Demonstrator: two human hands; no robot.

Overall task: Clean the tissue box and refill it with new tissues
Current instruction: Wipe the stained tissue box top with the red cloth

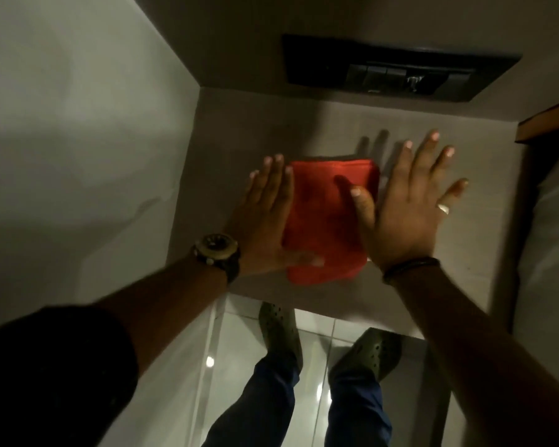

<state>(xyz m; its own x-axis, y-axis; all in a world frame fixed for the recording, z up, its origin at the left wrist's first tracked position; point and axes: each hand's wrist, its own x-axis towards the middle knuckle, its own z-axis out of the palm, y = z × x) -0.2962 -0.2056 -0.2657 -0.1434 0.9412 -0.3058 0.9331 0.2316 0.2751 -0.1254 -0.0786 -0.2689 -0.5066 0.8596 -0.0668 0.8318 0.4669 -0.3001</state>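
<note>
A folded red cloth (pixel 328 217) lies on a pale grey shelf top (pixel 449 253). My left hand (pixel 267 217) rests flat along the cloth's left edge, fingers together, thumb lying on its near corner. My right hand (pixel 407 204) hovers at the cloth's right edge with fingers spread wide and the thumb over the cloth. Neither hand grips anything. No tissue box or tissues are in view.
A black switch panel (pixel 397 71) is set in the back wall above the shelf. A grey wall closes the left side. A wooden edge (pixel 546 124) and white fabric lie at the right. Below the shelf are glossy floor tiles and my two green clogs (pixel 368 353).
</note>
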